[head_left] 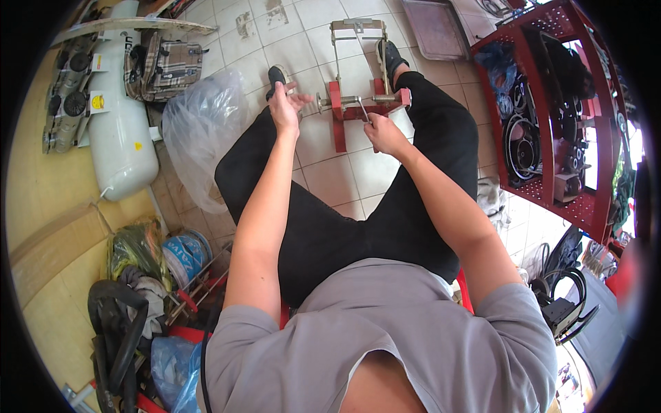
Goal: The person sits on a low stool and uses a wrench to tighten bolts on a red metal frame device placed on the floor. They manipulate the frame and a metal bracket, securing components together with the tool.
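Between my feet stands a red metal stand (337, 127) with a pale upright metal frame (336, 51) at its far side. A silver threaded rod or spindle (349, 100) runs across the red part. My right hand (387, 135) is closed around a slim metal wrench (363, 110), whose far end reaches up to the spindle. To the left of the stand, my left hand (286, 110) is raised with its fingers spread, near the spindle's left end. Nothing shows in that hand. The wrench's lower part is hidden in my right fist.
Clear plastic sheeting (206, 134) and a plaid bag (172, 65) lie to the left, beside a white cylindrical tank (124, 144). A shallow metal tray (435, 29) sits at the far right. Close on the right stands a red perforated rack (544, 138) holding parts.
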{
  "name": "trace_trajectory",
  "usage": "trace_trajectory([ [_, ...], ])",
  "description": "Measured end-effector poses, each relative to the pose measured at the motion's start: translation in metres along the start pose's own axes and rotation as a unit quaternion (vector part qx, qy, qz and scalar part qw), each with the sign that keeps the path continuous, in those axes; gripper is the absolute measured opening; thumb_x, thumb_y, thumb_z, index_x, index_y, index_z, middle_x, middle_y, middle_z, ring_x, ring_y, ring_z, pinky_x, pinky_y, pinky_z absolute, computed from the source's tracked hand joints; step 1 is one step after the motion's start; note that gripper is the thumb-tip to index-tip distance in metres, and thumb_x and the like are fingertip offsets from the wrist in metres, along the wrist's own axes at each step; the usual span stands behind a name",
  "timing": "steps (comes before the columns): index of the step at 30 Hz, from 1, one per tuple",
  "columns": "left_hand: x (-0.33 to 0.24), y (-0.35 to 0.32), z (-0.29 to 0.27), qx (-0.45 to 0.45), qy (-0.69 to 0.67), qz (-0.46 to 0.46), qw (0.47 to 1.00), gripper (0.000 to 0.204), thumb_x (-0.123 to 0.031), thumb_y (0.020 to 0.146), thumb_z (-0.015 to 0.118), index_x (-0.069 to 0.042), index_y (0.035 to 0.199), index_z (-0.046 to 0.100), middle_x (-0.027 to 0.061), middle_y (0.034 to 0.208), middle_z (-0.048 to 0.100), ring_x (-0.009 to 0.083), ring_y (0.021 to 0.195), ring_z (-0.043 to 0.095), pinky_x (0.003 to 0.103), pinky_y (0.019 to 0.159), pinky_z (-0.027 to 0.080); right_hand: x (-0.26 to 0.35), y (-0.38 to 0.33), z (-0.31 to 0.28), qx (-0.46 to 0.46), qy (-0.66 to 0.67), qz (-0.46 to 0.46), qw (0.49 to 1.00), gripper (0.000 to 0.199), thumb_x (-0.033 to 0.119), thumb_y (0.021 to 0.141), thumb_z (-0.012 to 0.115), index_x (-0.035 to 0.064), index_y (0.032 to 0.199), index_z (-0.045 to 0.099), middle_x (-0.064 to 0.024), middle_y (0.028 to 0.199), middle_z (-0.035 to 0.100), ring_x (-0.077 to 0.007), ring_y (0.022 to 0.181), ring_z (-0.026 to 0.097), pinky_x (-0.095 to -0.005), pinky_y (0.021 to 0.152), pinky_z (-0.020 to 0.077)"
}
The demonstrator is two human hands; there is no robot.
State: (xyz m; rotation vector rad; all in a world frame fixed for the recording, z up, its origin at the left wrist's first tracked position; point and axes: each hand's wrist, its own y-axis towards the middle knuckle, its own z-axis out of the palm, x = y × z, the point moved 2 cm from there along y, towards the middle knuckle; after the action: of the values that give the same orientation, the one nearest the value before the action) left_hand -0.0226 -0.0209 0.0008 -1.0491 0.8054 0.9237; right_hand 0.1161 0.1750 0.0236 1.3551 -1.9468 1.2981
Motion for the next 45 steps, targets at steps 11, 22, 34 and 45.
trace_trajectory([
  [11,-0.003,-0.005,-0.006,-0.059,0.288,0.136,0.946,0.048,-0.042,0.091,0.041,0.001,0.102,0.061,0.0116,0.079,0.066,0.0163,0.087,0.062,0.029,0.08,0.044,0.005,-0.003,0.002,0.0,0.017,-0.006,1.0,0.022,0.014,0.085,0.04,-0.0067,0.085,0.048,-0.0162,0.056,0.052,-0.0239,0.043,0.057,-0.0364,0.049,0.0471],
  [22,-0.019,-0.027,0.013,-0.017,0.493,0.278,0.824,0.035,-0.034,0.09,0.043,-0.005,0.087,0.064,0.0109,0.07,0.062,0.0267,0.074,0.061,0.036,0.065,0.045,0.005,0.001,0.0,0.001,0.015,0.0,1.0,0.021,0.014,0.085,0.04,-0.0059,0.085,0.047,-0.0161,0.055,0.052,-0.0242,0.043,0.057,-0.0365,0.049,0.0468],
  [34,-0.026,-0.043,0.031,0.035,0.613,0.377,0.694,0.026,-0.028,0.075,0.061,-0.005,0.064,0.058,0.0074,0.062,0.057,0.0275,0.066,0.057,0.039,0.064,0.041,-0.001,0.002,0.002,-0.011,-0.006,-0.008,1.0,0.022,0.014,0.084,0.04,-0.0066,0.087,0.049,-0.0182,0.058,0.054,-0.0253,0.044,0.057,-0.0374,0.051,0.0473],
  [45,-0.023,-0.041,0.021,0.043,0.595,0.355,0.72,0.027,-0.031,0.074,0.063,-0.004,0.078,0.062,0.006,0.058,0.053,0.0237,0.056,0.054,0.036,0.057,0.042,-0.001,0.002,0.004,-0.009,-0.007,-0.016,1.0,0.022,0.014,0.085,0.04,-0.0066,0.087,0.048,-0.0174,0.058,0.053,-0.025,0.044,0.057,-0.0376,0.051,0.0474],
])
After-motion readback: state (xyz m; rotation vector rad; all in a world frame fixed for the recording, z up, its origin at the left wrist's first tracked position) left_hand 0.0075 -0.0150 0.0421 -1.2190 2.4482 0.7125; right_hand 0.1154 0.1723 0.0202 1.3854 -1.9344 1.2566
